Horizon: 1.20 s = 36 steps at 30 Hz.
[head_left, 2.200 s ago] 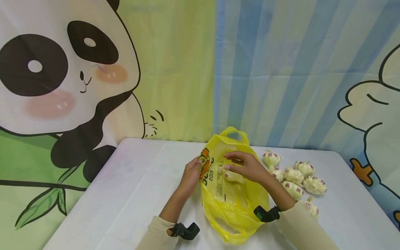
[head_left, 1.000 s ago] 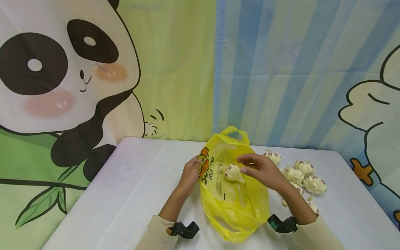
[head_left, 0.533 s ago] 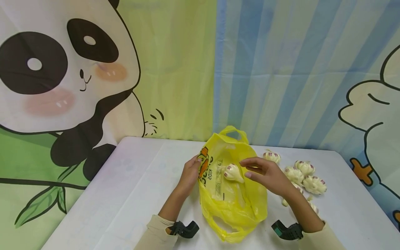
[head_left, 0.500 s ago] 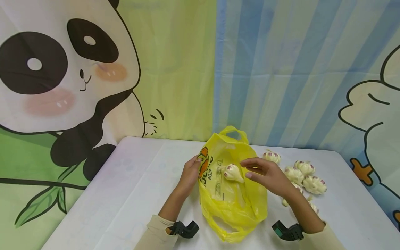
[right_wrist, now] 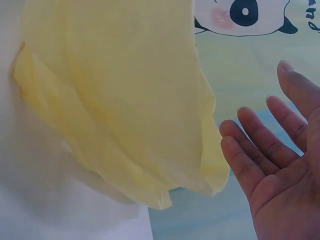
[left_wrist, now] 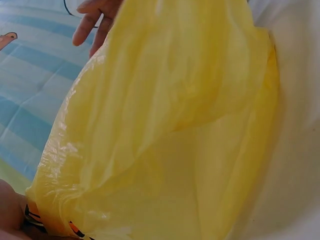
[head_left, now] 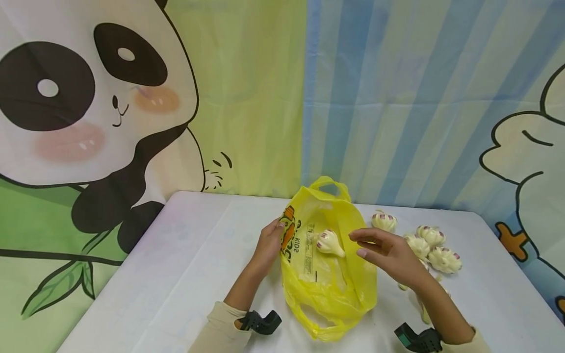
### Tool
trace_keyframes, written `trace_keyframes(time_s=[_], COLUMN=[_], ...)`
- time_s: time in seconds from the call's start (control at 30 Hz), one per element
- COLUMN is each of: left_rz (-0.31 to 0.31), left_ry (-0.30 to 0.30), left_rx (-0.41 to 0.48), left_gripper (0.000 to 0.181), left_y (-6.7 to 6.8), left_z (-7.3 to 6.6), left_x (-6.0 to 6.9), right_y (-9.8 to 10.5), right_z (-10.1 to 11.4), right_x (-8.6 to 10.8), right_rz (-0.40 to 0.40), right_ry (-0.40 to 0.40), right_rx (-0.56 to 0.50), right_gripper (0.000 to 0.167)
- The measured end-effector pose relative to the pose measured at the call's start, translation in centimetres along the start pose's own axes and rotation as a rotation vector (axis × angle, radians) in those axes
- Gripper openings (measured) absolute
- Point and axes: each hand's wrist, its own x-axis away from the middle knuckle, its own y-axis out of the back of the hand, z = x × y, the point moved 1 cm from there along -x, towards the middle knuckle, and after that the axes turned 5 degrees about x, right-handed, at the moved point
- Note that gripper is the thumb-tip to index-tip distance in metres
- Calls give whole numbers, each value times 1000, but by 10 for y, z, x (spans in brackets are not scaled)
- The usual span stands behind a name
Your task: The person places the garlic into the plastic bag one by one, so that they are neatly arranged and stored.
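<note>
In the head view a yellow plastic bag (head_left: 326,299) stands with its mouth spread on the white table, a printed duck and letters on its inner left side. My left hand (head_left: 267,249) pinches the bag's left rim between thumb and fingers. One garlic bulb (head_left: 328,243), white with purple streaks, lies inside the bag. Beside the bag's right rim hovers my right hand (head_left: 393,256), fingers loosely extended and holding nothing; the right wrist view shows its bare palm (right_wrist: 285,185) near the bag. The left wrist view is mostly filled by yellow plastic (left_wrist: 165,100).
Several garlic bulbs (head_left: 444,260) sit on the table (head_left: 198,274) right of the bag, some partly covered by my right hand and forearm. One bulb (head_left: 384,221) lies apart, farther back. A printed curtain (head_left: 247,98) hangs behind the table's far edge.
My right hand has withdrawn from inside the bag toward the right, leaving the garlic bulb lying in it. The left hand keeps its hold on the rim.
</note>
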Motion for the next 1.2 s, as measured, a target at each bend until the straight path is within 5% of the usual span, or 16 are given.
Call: trace_keyframes(time_s=[0.3,0.9,1.2], left_rz=[-3,-22,-14], left_ry=[-18,-2,-10], left_rx=[12,-4,-16], left_gripper=[43,44,45], left_y=[-3,-3,-2], left_z=[0,-1,-1], left_x=[1,2,0], right_y=[7,16,15], right_z=[11,1,-6], right_x=[17,59,82], right_rz=[-18,-54,-134], right_ry=[1,-145,-254], right_rx=[4,42,128], right_gripper=[35,32,31])
